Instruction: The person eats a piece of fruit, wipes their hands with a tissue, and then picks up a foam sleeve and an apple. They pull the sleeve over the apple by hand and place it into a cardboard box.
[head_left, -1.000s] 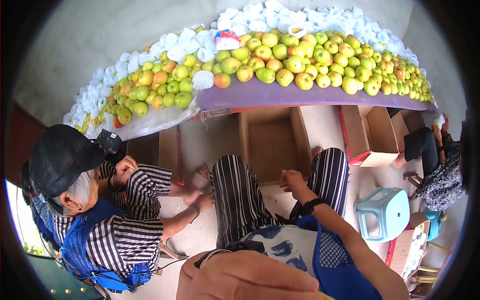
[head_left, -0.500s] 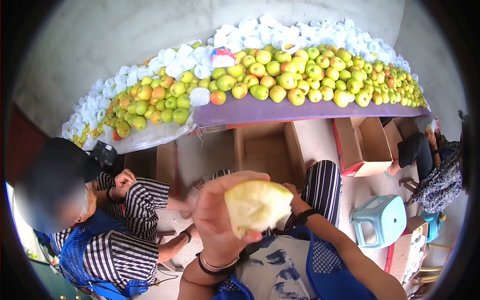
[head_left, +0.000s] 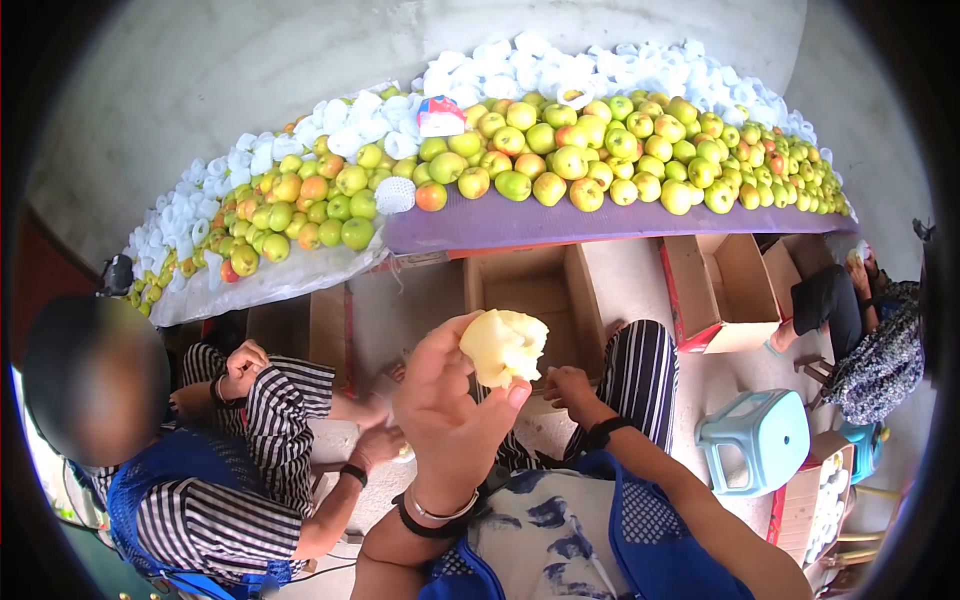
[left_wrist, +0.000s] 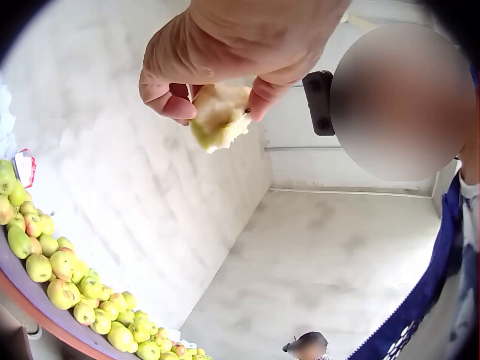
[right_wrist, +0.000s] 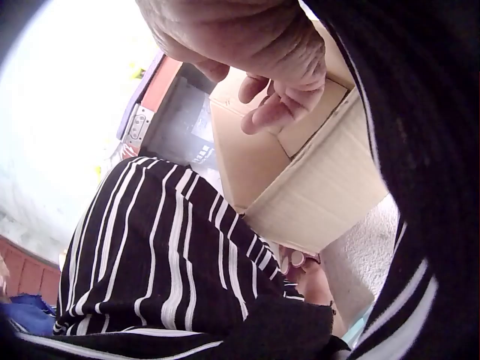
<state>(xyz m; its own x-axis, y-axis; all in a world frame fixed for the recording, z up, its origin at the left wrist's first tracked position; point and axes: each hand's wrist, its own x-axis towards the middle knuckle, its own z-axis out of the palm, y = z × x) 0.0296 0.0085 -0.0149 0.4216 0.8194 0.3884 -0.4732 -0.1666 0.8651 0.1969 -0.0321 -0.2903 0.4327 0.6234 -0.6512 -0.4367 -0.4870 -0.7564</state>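
Observation:
My left hand [head_left: 445, 410] holds up a bitten apple [head_left: 505, 345] between thumb and fingers, in front of my body and above my lap. Pale, ragged flesh faces me in the head view. From below, the left wrist view shows the bitten apple [left_wrist: 217, 124] with a strip of green skin, pinched by the fingertips. My right hand [head_left: 573, 392] hangs between my knees, near the striped trouser leg [head_left: 645, 380]. In the right wrist view its fingers [right_wrist: 270, 118] are loosely curled with nothing in them, over a cardboard box [right_wrist: 319, 199].
A long heap of green-red apples [head_left: 570, 160] lies on a purple mat [head_left: 480, 230], white foam nets [head_left: 650, 75] behind. Another open cardboard box [head_left: 745, 285] stands under the ledge at right, near a light blue stool [head_left: 765, 445]. A person in stripes [head_left: 230, 500] sits close at left.
My left hand has moved from close below the camera, forward and away, bringing the bitten apple into full view and turning it. The person at left has turned their head. My right hand stays low.

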